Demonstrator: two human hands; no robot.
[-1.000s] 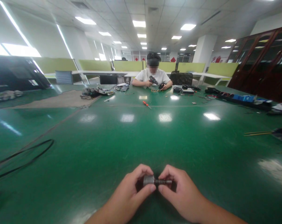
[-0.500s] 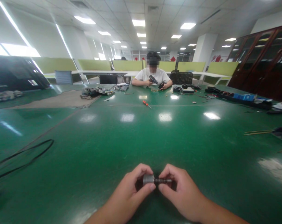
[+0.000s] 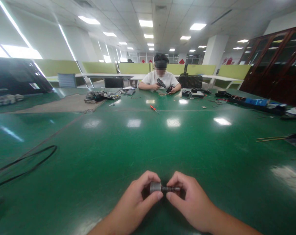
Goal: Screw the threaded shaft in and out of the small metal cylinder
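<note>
Close to the front of the green table, both my hands hold one small metal part between them. Its left end is a grey metal cylinder (image 3: 155, 187), pinched between thumb and fingers of my left hand (image 3: 135, 200). From the cylinder a thinner dark shaft (image 3: 172, 189) with spiral ridges runs to the right and ends in a plain tip. My right hand (image 3: 193, 200) has thumb and forefinger closed about that shaft, near the cylinder. The part lies level, just over the tabletop; whether it touches the table I cannot tell. My other fingers are largely hidden.
Across the green table (image 3: 148, 147) a person (image 3: 160, 80) holds a power drill (image 3: 161, 83). A red-handled screwdriver (image 3: 153, 108) lies mid-table. At left is a looped black cable (image 3: 40, 160); at right, thin brass-coloured rods (image 3: 271, 139) and a long black tray (image 3: 243, 101) with blue items.
</note>
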